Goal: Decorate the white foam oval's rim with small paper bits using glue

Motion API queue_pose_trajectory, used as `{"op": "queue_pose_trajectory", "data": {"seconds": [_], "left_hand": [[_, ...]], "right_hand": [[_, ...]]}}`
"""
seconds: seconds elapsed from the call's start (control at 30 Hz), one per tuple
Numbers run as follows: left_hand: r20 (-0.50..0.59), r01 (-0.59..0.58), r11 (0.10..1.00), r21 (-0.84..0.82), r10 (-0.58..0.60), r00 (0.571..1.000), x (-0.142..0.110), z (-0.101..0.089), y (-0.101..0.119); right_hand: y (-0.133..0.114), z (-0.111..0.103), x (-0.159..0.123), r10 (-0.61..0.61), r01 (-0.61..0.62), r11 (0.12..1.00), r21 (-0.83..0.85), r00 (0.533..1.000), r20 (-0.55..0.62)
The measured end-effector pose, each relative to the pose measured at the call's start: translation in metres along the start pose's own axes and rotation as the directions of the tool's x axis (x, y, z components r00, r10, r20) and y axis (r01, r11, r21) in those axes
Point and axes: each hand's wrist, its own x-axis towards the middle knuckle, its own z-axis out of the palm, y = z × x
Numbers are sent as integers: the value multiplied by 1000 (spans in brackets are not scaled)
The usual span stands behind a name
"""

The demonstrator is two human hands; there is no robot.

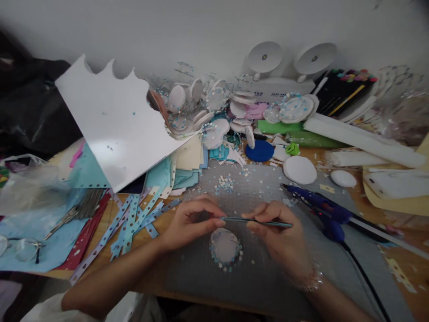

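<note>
Between my hands lies a slim teal pair of tweezers (278, 223), held level. My right hand (279, 232) pinches them between thumb and fingers, their points toward the left. My left hand (196, 221) has thumb and forefinger pressed together at the tips; whatever small piece is in that pinch is too small to make out. Just below, on the grey mat (201, 273), rests a round white disc (226, 246) ringed with small blue and white stars. A small heap of loose star pieces (225, 183) lies beyond my hands.
To the right, a blue glue gun (321, 208) trails a black cord. White discs (300, 170) and a blue oval (259, 151) lie further back. Punched paper strips (132, 223), a large white board (114, 129) and eyeglasses (23, 248) are at left. Decorated discs crowd the wall side.
</note>
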Motion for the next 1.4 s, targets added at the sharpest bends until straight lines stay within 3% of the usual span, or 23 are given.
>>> {"op": "queue_pose_trajectory", "data": {"seconds": [0.4,1.4], "left_hand": [[-64,56,998,41,-53,997,-1,1,4],[-31,116,986,120,-113,993,-1,2,-6]], "right_hand": [[4,-4,5,36,-31,998,59,994,-100],[-12,3,6,45,-49,991,-128,998,-34]]}}
